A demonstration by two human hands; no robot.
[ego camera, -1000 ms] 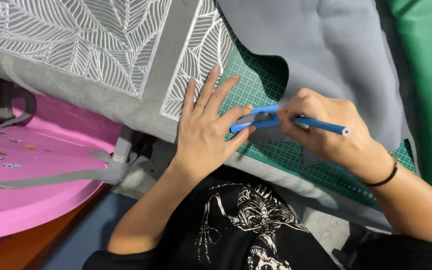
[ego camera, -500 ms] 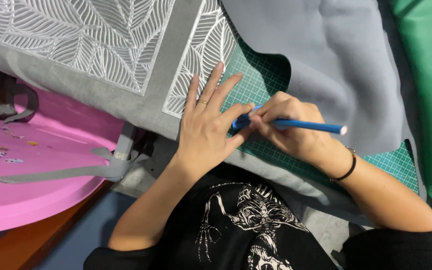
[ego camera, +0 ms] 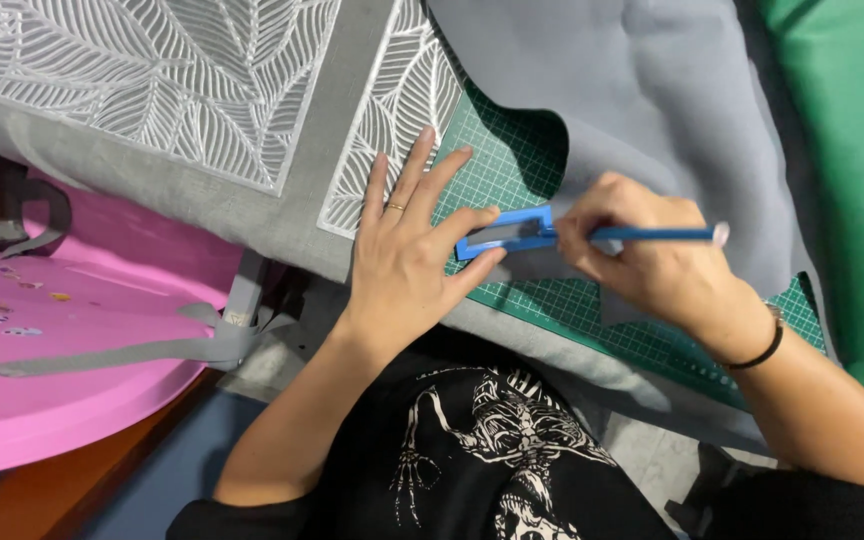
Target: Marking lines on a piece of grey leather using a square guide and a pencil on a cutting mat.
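Right hand tracing with a blue pencil along a blue frame.

The right hand (ego camera: 652,265), pinching the blue pencil (ego camera: 652,235), has moved back right since half a second ago, uncovering the rectangular blue frame (ego camera: 505,232). The left hand (ego camera: 407,265) lies flat, fingers spread, thumb and forefinger bracing the frame on grey fabric (ego camera: 652,90) over the green cutting mat (ego camera: 512,165).

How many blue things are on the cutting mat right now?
2. A blue rectangular frame template lies on the green cutting mat, pinned by the left hand. A blue pencil is held in the right hand. More may be hidden under the grey fabric.
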